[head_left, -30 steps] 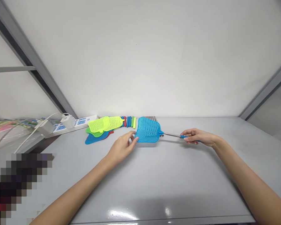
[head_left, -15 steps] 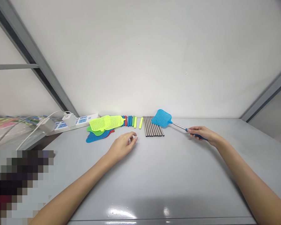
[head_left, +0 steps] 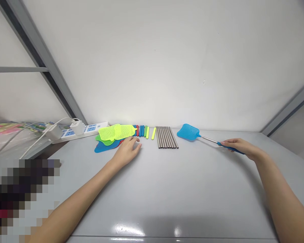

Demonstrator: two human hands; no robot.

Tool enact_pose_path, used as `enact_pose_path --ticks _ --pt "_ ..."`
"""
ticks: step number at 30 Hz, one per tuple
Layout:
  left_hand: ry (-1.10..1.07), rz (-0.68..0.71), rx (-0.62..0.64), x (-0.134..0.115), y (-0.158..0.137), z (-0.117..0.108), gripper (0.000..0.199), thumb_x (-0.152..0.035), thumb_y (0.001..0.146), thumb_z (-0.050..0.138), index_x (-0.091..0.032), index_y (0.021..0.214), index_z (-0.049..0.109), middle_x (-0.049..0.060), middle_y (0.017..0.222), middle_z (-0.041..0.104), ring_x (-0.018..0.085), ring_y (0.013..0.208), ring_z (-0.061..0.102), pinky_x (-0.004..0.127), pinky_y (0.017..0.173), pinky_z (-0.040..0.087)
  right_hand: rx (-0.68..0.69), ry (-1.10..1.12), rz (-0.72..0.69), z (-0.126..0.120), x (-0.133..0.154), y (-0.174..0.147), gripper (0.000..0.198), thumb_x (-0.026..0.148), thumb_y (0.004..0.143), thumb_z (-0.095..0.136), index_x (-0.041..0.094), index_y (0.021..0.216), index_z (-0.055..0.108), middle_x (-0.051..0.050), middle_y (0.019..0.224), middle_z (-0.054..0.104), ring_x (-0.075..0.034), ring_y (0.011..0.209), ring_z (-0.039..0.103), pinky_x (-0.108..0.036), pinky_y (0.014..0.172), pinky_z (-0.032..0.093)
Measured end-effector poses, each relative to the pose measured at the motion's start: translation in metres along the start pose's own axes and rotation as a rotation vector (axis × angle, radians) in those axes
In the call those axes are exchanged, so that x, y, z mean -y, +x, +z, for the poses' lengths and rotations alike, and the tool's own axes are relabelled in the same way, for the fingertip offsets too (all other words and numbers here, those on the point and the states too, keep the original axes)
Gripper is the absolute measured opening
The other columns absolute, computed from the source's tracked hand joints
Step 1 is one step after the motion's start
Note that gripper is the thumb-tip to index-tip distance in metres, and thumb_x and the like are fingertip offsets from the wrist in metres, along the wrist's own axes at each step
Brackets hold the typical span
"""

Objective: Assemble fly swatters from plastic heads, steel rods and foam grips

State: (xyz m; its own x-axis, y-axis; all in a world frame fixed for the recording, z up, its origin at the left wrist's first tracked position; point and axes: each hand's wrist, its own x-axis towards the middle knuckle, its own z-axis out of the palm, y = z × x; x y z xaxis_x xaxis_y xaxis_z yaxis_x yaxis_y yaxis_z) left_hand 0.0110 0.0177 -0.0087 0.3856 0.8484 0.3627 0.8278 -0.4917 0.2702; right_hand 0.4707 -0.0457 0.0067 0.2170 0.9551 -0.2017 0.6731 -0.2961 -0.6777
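My right hand (head_left: 236,145) grips the blue handle of a fly swatter (head_left: 189,132), whose blue mesh head points left on a thin metal rod. With its fingers apart and nothing between them, my left hand (head_left: 128,148) is close to the pile of loose swatter heads. Yellow mesh heads (head_left: 110,131) lie on top of a green one (head_left: 105,140) and a blue one (head_left: 105,146); a bit of red shows beside my left hand. Blue, red, green and yellow handles (head_left: 142,131) lie in a row behind that hand. Several metal rods (head_left: 167,137) lie side by side to their right.
A white power strip (head_left: 78,134) with plugged-in chargers (head_left: 77,127) and cables runs along the table's back left. Plastic-wrapped colourful items (head_left: 15,135) are at the far left. The grey table (head_left: 172,189) meets a white wall (head_left: 152,67) at the back.
My right hand has moved right with the fly swatter, so its head no longer overlaps the metal rods. My left hand has shifted left, towards the loose swatter heads.
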Motion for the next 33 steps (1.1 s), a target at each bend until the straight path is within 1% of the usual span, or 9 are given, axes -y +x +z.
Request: enact_pose_path --ticks 4,7,12,14,17,21,25,29,33 --pt "0.121 -0.067 -0.005 0.013 0.004 0.004 0.036 -0.039 0.079 0.034 -0.018 0.103 0.049 0.01 0.104 0.049 0.024 0.1 0.045 0.036 0.083 0.036 0.009 -0.073 0.114 -0.004 -0.013 0.002 0.042 0.056 0.059 0.058 0.018 0.075 0.066 -0.006 0.076 0.062 -0.02 0.069 0.054 -0.027 0.06 0.039" --pt "0.211 -0.122 0.008 0.021 0.006 0.006 0.037 -0.04 0.079 0.033 -0.019 0.106 0.048 0.011 0.112 0.046 0.026 0.106 0.041 0.04 0.085 0.034 -0.018 -0.077 0.132 0.002 -0.012 0.006 0.036 0.051 0.06 0.058 0.018 0.074 0.064 -0.005 0.076 0.063 -0.02 0.071 0.056 -0.026 0.06 0.04" --pt "0.302 -0.227 0.087 0.03 0.008 0.006 0.043 -0.043 0.079 0.031 -0.019 0.11 0.049 0.014 0.128 0.034 0.031 0.121 0.023 0.048 0.09 0.026 -0.26 -0.121 0.096 0.009 0.001 0.006 0.032 0.047 0.062 0.056 0.018 0.076 0.063 -0.004 0.076 0.062 -0.019 0.07 0.055 -0.026 0.058 0.039" --pt "0.311 -0.258 0.13 0.032 0.008 0.006 0.044 -0.045 0.08 0.03 -0.019 0.111 0.048 0.014 0.131 0.031 0.032 0.123 0.019 0.05 0.091 0.024 -0.22 -0.057 0.054 0.01 0.008 0.003 0.035 0.048 0.066 0.053 0.018 0.079 0.063 -0.004 0.074 0.061 -0.015 0.062 0.053 -0.025 0.054 0.038" --pt "0.322 -0.279 0.175 0.032 0.009 0.006 0.048 -0.045 0.08 0.028 -0.017 0.115 0.047 0.014 0.135 0.025 0.032 0.124 0.017 0.051 0.092 0.022 0.013 0.104 -0.028 0.015 0.018 -0.001 0.037 0.05 0.069 0.05 0.018 0.085 0.062 -0.005 0.078 0.06 -0.011 0.054 0.05 -0.022 0.048 0.037" --pt "0.345 -0.306 0.215 0.033 0.01 0.008 0.053 -0.045 0.081 0.024 -0.013 0.118 0.044 0.013 0.139 0.015 0.032 0.126 0.013 0.052 0.093 0.021 0.145 0.189 -0.026 0.029 0.028 -0.003 0.038 0.049 0.069 0.054 0.018 0.09 0.062 -0.008 0.094 0.06 -0.014 0.068 0.055 -0.022 0.055 0.043" --pt "0.37 -0.317 0.221 0.037 0.01 0.012 0.056 -0.045 0.082 0.02 -0.01 0.122 0.039 0.012 0.14 0.012 0.031 0.126 0.01 0.053 0.093 0.02 0.074 0.245 -0.004 0.039 0.029 0.001 0.043 0.048 0.067 0.057 0.018 0.098 0.06 -0.009 0.102 0.058 -0.017 0.076 0.057 -0.025 0.062 0.046" --pt "0.385 -0.302 0.196 0.037 0.009 0.014 0.058 -0.043 0.082 0.02 -0.008 0.126 0.033 0.011 0.14 0.01 0.03 0.127 0.008 0.052 0.094 0.02 -0.026 0.25 -0.003 0.041 0.023 0.007 0.044 0.046 0.066 0.057 0.017 0.098 0.061 -0.01 0.1 0.059 -0.018 0.079 0.056 -0.024 0.058 0.045" --pt "0.395 -0.274 0.139 0.035 0.009 0.014 0.059 -0.042 0.081 0.023 -0.005 0.126 0.032 0.014 0.139 0.011 0.03 0.127 0.008 0.051 0.092 0.022 -0.057 0.216 -0.019 0.044 0.02 0.011 0.04 0.046 0.067 0.056 0.017 0.094 0.063 -0.009 0.098 0.059 -0.017 0.078 0.055 -0.022 0.054 0.044"
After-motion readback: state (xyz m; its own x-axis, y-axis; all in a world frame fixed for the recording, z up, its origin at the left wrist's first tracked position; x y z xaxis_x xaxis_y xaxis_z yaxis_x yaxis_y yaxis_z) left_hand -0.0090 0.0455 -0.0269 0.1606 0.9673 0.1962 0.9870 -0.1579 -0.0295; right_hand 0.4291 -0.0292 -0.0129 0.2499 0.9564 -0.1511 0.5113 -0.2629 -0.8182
